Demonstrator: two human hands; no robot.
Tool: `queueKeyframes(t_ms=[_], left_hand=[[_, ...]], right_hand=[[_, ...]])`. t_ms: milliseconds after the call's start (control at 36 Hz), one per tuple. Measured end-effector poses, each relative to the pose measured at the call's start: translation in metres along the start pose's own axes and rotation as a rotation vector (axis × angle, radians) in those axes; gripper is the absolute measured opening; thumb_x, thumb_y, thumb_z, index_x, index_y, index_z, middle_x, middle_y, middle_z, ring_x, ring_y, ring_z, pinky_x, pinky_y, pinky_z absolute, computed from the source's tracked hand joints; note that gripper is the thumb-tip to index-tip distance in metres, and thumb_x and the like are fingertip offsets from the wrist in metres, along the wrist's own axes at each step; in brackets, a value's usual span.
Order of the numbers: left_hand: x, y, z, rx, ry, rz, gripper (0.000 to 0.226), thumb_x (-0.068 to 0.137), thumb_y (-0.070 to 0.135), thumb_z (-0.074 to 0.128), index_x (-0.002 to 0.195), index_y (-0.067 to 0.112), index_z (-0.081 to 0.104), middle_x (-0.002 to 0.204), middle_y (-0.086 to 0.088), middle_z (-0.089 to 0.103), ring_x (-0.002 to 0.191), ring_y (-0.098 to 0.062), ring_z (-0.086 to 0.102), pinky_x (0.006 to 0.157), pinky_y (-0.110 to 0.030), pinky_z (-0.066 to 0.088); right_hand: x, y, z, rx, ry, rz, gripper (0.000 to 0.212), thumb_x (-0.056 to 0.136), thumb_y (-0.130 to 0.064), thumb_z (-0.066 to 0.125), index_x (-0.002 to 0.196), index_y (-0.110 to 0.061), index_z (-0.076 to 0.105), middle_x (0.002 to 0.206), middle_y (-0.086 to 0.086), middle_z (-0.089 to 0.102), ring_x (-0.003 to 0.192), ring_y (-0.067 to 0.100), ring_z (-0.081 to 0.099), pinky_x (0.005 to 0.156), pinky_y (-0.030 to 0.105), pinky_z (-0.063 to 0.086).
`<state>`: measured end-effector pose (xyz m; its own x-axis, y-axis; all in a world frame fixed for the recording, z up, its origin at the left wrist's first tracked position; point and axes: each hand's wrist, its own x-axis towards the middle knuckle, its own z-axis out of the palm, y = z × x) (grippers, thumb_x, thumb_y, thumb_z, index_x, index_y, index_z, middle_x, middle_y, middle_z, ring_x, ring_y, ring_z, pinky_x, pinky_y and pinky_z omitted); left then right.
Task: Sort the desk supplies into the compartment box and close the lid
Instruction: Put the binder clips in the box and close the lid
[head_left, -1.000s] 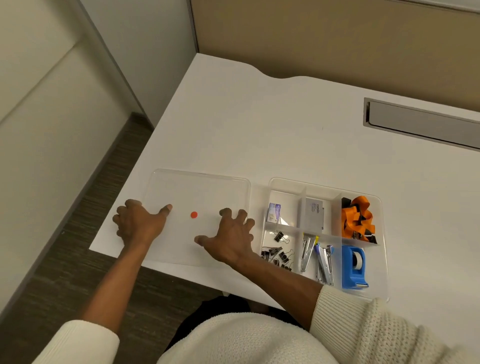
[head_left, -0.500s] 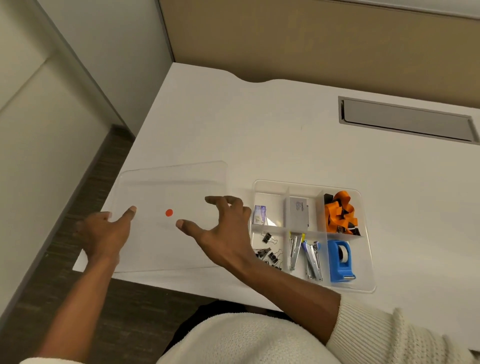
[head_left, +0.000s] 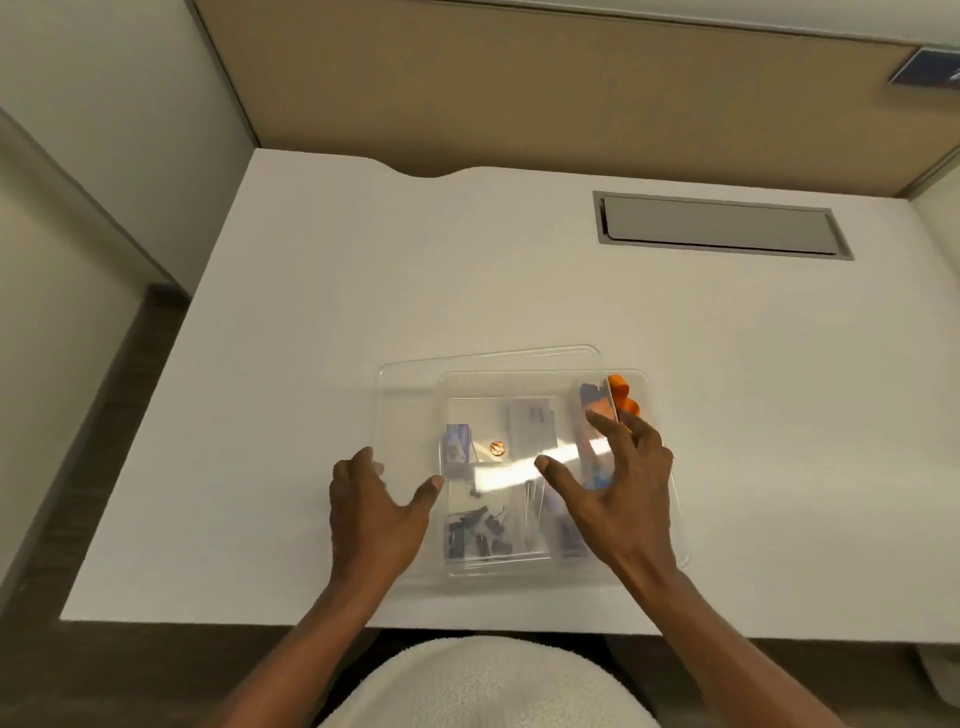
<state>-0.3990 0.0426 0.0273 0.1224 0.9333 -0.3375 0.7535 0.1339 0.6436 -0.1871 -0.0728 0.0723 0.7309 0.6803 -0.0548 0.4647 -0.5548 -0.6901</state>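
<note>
The clear lid (head_left: 415, 395), marked with a small red dot (head_left: 497, 448), hovers over the clear compartment box (head_left: 681, 545), shifted a little to the left and slightly askew. My left hand (head_left: 374, 509) grips the lid's left edge, thumb on top. My right hand (head_left: 618, 493) holds the lid's right edge with its fingers spread. Through the lid I see black binder clips (head_left: 478, 535), a small blue packet (head_left: 457, 447) and a grey staple box (head_left: 532, 426), all blurred. Orange pieces (head_left: 621, 395) stick out past the lid in the box's far right compartment.
The box sits near the front edge of the white desk (head_left: 363, 286). A grey cable flap (head_left: 722, 226) is set into the desk at the back right. A tan partition runs behind, and the floor drops off on the left.
Both hands lifted the lid from the desk left of the box and carried it right; it is over the box now. The view has shifted too.
</note>
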Motion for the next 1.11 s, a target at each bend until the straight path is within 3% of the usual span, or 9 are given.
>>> queueKeyframes(t_ms=[222, 333, 472, 583, 667, 778, 861, 972, 1111], left_hand=[[-0.02, 0.023, 0.04, 0.105, -0.12, 0.136, 0.077, 0.085, 0.042, 0.082, 0.146, 0.014, 0.044, 0.125, -0.004, 0.052, 0.119, -0.024, 0.054, 0.097, -0.041, 0.054], [-0.021, 0.029, 0.053, 0.198, -0.113, 0.176, 0.087, 0.09, 0.045, 0.077, 0.155, 0.008, 0.033, 0.134, -0.008, 0.052, 0.127, -0.026, 0.049, 0.102, -0.039, 0.051], [-0.022, 0.024, 0.064, 0.268, -0.082, 0.218, 0.102, 0.096, 0.059, 0.06, 0.165, 0.004, 0.008, 0.152, -0.01, 0.042, 0.141, -0.025, 0.04, 0.107, -0.035, 0.047], [-0.027, 0.016, 0.074, 0.308, -0.036, 0.28, 0.102, 0.099, 0.063, 0.042, 0.164, 0.005, -0.011, 0.162, -0.013, 0.035, 0.143, -0.027, 0.039, 0.116, -0.039, 0.043], [-0.027, 0.009, 0.08, 0.368, -0.003, 0.31, 0.098, 0.098, 0.073, 0.021, 0.162, 0.008, -0.017, 0.172, -0.016, 0.017, 0.155, -0.031, 0.027, 0.126, -0.044, 0.032], [-0.021, 0.003, 0.085, 0.397, -0.036, 0.31, 0.112, 0.086, 0.086, -0.003, 0.163, 0.007, -0.017, 0.175, -0.014, -0.004, 0.163, -0.03, 0.008, 0.131, -0.04, 0.012], [-0.02, 0.002, 0.086, 0.365, -0.075, 0.295, 0.116, 0.082, 0.091, 0.0, 0.163, 0.009, -0.019, 0.175, -0.012, -0.006, 0.163, -0.028, 0.005, 0.129, -0.036, 0.006], [-0.022, 0.005, 0.081, 0.358, -0.095, 0.289, 0.123, 0.077, 0.096, 0.003, 0.161, 0.01, -0.023, 0.175, -0.013, -0.01, 0.163, -0.028, -0.002, 0.132, -0.042, 0.009], [-0.03, 0.007, 0.074, 0.361, -0.123, 0.394, 0.133, 0.075, 0.101, 0.032, 0.161, 0.018, -0.027, 0.172, -0.002, -0.029, 0.162, -0.02, -0.017, 0.129, -0.042, 0.005]], right_hand=[[-0.003, 0.052, -0.022, -0.121, 0.024, 0.048, 0.078, 0.074, -0.056, 0.081, 0.142, -0.029, 0.053, 0.153, 0.008, 0.042, 0.137, 0.03, 0.038, 0.104, 0.057, 0.046], [-0.003, 0.066, -0.021, -0.185, -0.03, 0.05, 0.081, 0.076, -0.051, 0.081, 0.145, -0.022, 0.051, 0.155, 0.014, 0.041, 0.139, 0.035, 0.038, 0.107, 0.059, 0.044], [0.005, 0.081, -0.021, -0.29, -0.071, -0.052, 0.078, 0.079, -0.056, 0.075, 0.145, -0.022, 0.052, 0.155, 0.016, 0.043, 0.139, 0.037, 0.038, 0.1, 0.06, 0.051], [0.012, 0.094, -0.019, -0.35, -0.096, -0.119, 0.08, 0.085, -0.073, 0.053, 0.15, -0.027, 0.044, 0.158, 0.013, 0.037, 0.14, 0.034, 0.036, 0.1, 0.054, 0.053], [0.014, 0.107, -0.013, -0.365, -0.11, -0.144, 0.078, 0.09, -0.075, 0.043, 0.152, -0.028, 0.037, 0.162, 0.011, 0.025, 0.141, 0.032, 0.034, 0.101, 0.05, 0.052], [0.013, 0.12, -0.004, -0.345, -0.109, -0.164, 0.078, 0.094, -0.073, 0.037, 0.158, -0.032, 0.023, 0.167, 0.008, 0.012, 0.148, 0.029, 0.026, 0.105, 0.046, 0.05], [0.015, 0.124, -0.002, -0.341, -0.11, -0.168, 0.078, 0.094, -0.074, 0.035, 0.158, -0.032, 0.021, 0.168, 0.006, 0.01, 0.149, 0.028, 0.026, 0.107, 0.046, 0.048], [0.018, 0.123, -0.006, -0.324, -0.124, -0.184, 0.077, 0.092, -0.074, 0.041, 0.154, -0.031, 0.029, 0.166, 0.008, 0.016, 0.146, 0.029, 0.03, 0.107, 0.047, 0.048], [0.018, 0.119, -0.014, -0.324, -0.122, -0.187, 0.075, 0.088, -0.075, 0.046, 0.147, -0.028, 0.041, 0.161, 0.011, 0.025, 0.142, 0.031, 0.034, 0.099, 0.048, 0.054]])
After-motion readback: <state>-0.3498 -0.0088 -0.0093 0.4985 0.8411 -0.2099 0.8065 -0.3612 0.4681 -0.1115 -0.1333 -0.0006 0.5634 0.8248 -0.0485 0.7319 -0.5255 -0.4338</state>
